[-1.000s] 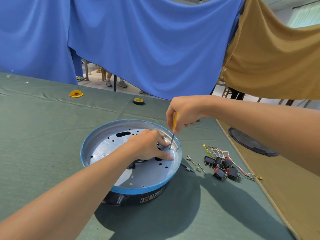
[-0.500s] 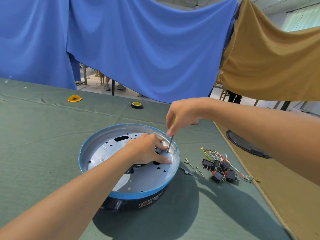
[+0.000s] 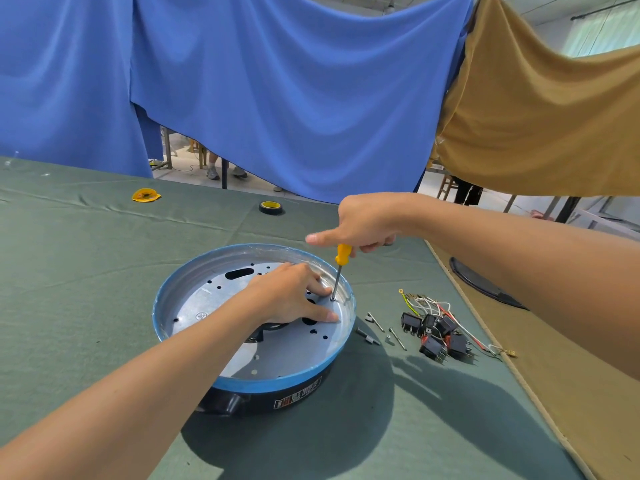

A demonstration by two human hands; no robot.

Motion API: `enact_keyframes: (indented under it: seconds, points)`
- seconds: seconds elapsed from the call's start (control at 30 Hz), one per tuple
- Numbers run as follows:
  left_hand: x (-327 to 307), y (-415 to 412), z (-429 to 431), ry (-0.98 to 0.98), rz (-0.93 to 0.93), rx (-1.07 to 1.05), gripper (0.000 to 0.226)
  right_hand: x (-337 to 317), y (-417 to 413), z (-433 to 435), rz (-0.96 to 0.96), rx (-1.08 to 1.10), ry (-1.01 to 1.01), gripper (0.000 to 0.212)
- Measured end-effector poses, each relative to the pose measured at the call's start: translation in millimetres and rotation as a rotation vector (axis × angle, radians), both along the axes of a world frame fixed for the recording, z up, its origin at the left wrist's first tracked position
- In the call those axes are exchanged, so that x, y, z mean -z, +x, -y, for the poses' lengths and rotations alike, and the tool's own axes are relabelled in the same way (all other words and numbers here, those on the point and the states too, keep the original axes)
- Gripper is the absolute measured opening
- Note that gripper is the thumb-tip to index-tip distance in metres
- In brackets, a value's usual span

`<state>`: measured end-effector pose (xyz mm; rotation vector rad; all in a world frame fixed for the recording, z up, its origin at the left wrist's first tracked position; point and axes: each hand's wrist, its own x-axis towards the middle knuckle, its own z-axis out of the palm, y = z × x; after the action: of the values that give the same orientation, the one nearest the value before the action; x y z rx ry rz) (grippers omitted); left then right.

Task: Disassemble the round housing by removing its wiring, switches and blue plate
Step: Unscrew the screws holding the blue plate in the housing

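Note:
The round black housing (image 3: 294, 398) sits on the green table, with the blue-rimmed metal plate (image 3: 194, 296) lying in its top. My left hand (image 3: 287, 296) rests flat on the plate's right side, fingers spread. My right hand (image 3: 363, 223) grips the yellow-handled screwdriver (image 3: 341, 268) from above, forefinger stretched out to the left. The screwdriver stands nearly upright with its tip on the plate near the right rim, next to my left fingers. The removed black switches with their wiring (image 3: 438, 332) lie on the cloth to the right of the housing.
Loose screws and bolts (image 3: 379, 329) lie between the housing and the switches. A yellow-and-black tape roll (image 3: 270, 207) and a yellow object (image 3: 146, 195) sit farther back. A black disc (image 3: 485, 284) lies on the tan surface at right. Blue and tan cloths hang behind.
My right hand has slid up the screwdriver, so the yellow handle now shows below it, and the forefinger has stretched out. The left hand stays on the plate.

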<state>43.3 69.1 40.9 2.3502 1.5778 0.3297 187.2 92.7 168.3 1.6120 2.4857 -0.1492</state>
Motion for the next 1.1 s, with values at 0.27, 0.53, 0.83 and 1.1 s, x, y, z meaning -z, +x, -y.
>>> enact_keyframes:
  seconds: [0.27, 0.53, 0.83, 1.1]
  points:
    - [0.6, -0.3, -0.2, -0.001, 0.002, -0.012, 0.059, -7.3, -1.6, 5.9, 0.142, -0.168, 0.063, 0.012]
    - [-0.4, 0.8, 1.0, -0.006, -0.009, -0.022, 0.059, -1.7, 6.2, 0.4, 0.145, -0.021, 0.012, 0.060]
    - [-4.8, 0.6, 4.3, -0.011, 0.005, -0.013, 0.060, 0.9, 8.0, -1.5, 0.060, -0.100, 0.022, 0.024]
    - [-13.0, 3.8, 2.3, -0.011, 0.024, -0.020, 0.028, 6.5, 11.6, 1.8, -0.012, -0.110, 0.156, 0.021]
